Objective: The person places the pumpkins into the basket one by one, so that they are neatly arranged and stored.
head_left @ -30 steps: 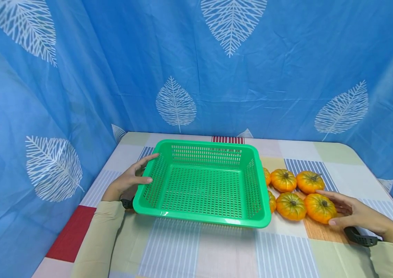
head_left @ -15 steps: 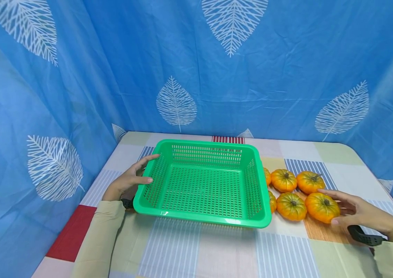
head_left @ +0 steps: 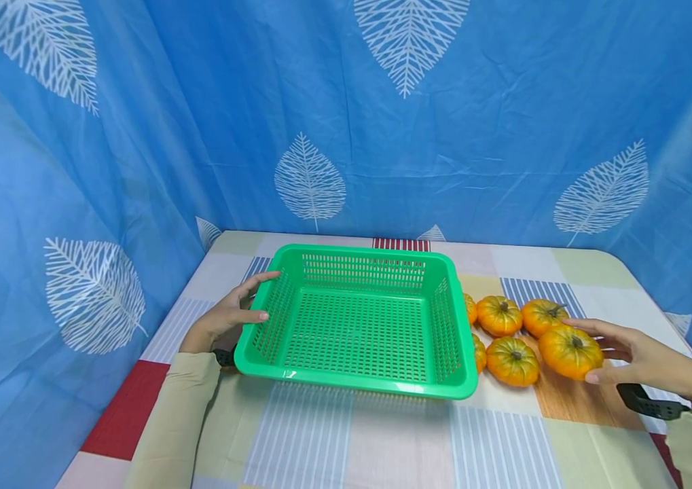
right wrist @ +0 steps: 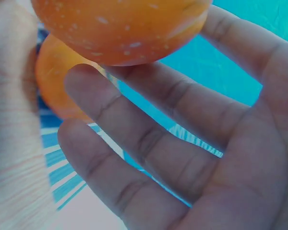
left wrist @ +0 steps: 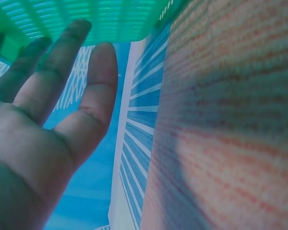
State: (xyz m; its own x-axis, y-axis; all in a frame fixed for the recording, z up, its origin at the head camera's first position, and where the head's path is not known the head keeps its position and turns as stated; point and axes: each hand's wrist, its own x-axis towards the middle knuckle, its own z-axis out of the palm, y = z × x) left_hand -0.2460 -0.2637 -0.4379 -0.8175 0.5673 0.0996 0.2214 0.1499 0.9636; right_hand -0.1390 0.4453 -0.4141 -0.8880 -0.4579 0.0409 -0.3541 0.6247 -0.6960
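Note:
My right hand (head_left: 648,360) holds a small orange pumpkin (head_left: 570,352) between thumb and fingers, just above the tabletop. In the right wrist view this pumpkin (right wrist: 125,28) touches the fingers from above, and the two lower fingers lie apart from it. My left hand (head_left: 228,318) rests at the left rim of a green plastic basket (head_left: 354,389), thumb and index fingertips on the rim. Seen from the left wrist, several fairly straight fingers (left wrist: 103,72) reach toward the basket's outer wall (left wrist: 110,24). Nothing lies in the basket.
Other pumpkins stand in two rows right of the basket: one at the front (head_left: 513,361), two behind, (head_left: 499,316) and others partly hidden by the basket's right side. A checked cloth (head_left: 394,441) covers the table. Blue leaf-patterned curtains (head_left: 382,156) hang behind it.
My right hand has lifted the pumpkin off the cloth and drawn it slightly right, away from the front row. My left hand and the basket have stayed in place.

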